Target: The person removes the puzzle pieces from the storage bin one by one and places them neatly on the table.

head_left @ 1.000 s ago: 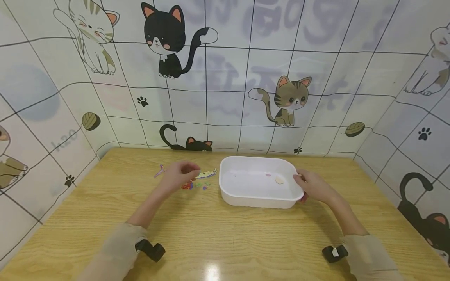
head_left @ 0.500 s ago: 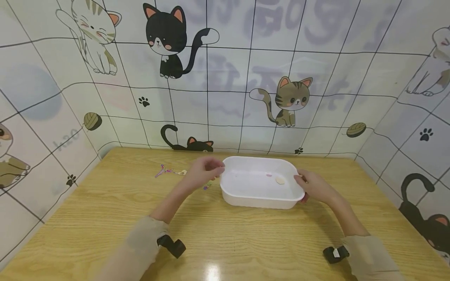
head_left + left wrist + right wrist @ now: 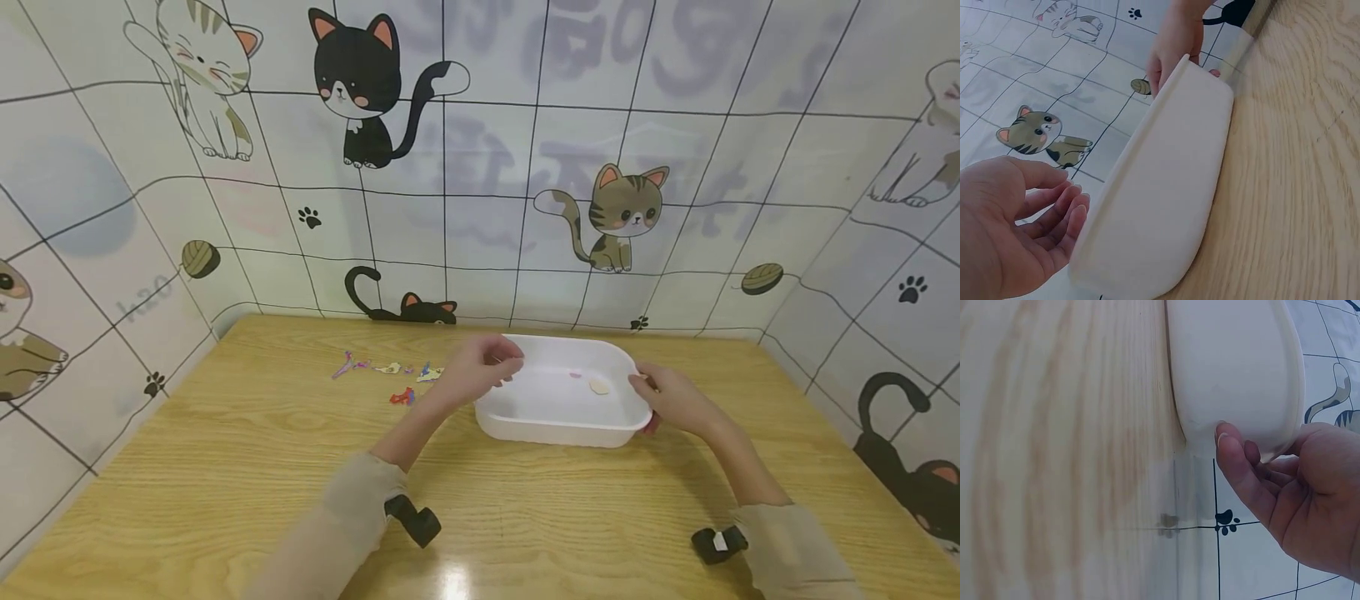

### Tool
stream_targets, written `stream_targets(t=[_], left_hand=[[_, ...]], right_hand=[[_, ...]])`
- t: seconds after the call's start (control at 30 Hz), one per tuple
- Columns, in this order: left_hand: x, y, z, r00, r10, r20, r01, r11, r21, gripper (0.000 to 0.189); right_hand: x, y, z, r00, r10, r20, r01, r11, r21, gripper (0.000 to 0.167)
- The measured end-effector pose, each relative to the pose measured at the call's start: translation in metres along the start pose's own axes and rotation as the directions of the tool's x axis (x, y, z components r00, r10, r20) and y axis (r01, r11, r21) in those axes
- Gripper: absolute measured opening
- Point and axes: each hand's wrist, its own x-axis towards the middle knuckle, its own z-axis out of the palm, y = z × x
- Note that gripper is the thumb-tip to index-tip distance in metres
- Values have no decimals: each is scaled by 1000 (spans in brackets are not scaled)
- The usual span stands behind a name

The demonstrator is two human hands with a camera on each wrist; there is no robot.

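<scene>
My left hand (image 3: pixel 471 375) hovers over the left end of a white plastic tub (image 3: pixel 558 433), its fingers loosely curved. In the left wrist view, nothing shows between the fingertips of that hand (image 3: pixel 1007 231). At the tub's right end my right hand (image 3: pixel 675 400) grips the wall; the right wrist view has its fingers (image 3: pixel 1238 465) curled against the outside. Inside the tub lie a small pink piece (image 3: pixel 575 375) and a larger flat beige piece (image 3: pixel 598 387).
Left of the tub, small colourful pieces lie on the wooden table (image 3: pixel 225 433): a purple forked one (image 3: pixel 345 365), a cream one (image 3: pixel 390 367), a yellow and blue one (image 3: pixel 429 374) and a red and blue one (image 3: pixel 402 396). Behind stands a cat-patterned wall covering (image 3: pixel 480 225).
My left hand has moved right, from above the colourful pieces to over the tub's left end. The right hand stays on the tub, which keeps its place.
</scene>
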Motion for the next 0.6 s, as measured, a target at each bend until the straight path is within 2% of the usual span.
stream_targets(t=[0.23, 0.6], left_hand=[[13, 2, 25, 999, 19, 33, -20, 999, 32, 13], [36, 2, 52, 997, -46, 57, 43, 997, 57, 13]], right_hand=[[-1, 1, -1, 1000, 2, 8, -3, 1000, 29, 37], [0, 1, -1, 1000, -15, 15, 14, 999, 41, 29]])
